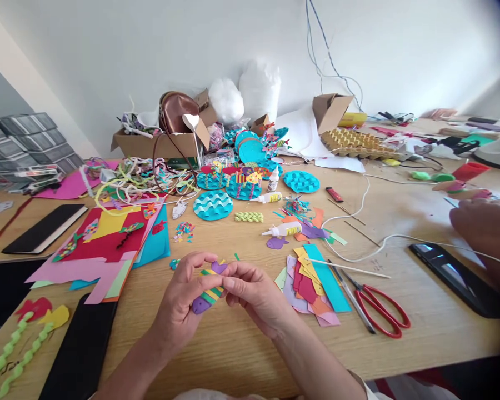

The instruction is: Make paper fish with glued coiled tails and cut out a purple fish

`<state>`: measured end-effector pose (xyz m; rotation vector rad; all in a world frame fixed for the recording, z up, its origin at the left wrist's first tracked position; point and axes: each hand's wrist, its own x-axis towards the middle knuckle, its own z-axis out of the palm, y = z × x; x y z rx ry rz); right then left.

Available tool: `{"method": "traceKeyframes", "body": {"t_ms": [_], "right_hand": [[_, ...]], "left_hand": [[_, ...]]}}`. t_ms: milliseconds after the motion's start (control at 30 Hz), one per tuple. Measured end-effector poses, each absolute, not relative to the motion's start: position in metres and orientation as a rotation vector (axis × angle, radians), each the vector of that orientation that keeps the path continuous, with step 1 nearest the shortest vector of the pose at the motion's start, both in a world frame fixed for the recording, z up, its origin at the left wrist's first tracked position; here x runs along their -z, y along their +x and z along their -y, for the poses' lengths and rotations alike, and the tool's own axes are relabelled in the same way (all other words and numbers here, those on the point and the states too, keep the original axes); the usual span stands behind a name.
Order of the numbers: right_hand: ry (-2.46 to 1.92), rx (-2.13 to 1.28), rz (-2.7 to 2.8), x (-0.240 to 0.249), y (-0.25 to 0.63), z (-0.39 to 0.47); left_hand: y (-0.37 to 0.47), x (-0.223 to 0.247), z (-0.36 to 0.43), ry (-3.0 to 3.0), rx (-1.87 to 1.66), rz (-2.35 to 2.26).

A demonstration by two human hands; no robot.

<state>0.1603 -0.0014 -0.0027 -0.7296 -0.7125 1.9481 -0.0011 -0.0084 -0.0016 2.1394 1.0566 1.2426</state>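
A purple paper fish (203,304) with green and yellow stripes is held between my two hands, above the table's near side. My left hand (179,303) grips its head end and upper edge between thumb and fingers. With thumb and forefinger, my right hand (254,291) pinches the fish near its tail, at the stripe ends. Just beyond lie another purple paper fish (277,243) and a glue bottle (286,229) on its side. To the right of my hands is a pile of coloured paper scraps (306,286).
Red-handled scissors (383,308), a pen (354,300) and a wooden stick (350,269) lie at right. A black phone (454,278) sits near another person's hand (479,228). Coloured paper sheets (108,239) and a black notebook (44,228) are at left; blue discs (212,205) stand farther back.
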Motion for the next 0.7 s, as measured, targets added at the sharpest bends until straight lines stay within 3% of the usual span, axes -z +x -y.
{"method": "traceKeyframes", "body": {"t_ms": [333, 700], "right_hand": [[-0.685, -2.026, 0.629, 0.009, 0.158, -0.004], [-0.951, -1.689, 1.016, -0.007, 0.163, -0.011]], "left_hand": [[-0.007, 0.005, 0.01, 2.207, -1.128, -1.048], [0.006, -0.007, 0.02, 1.796, -0.895, -1.053]]}}
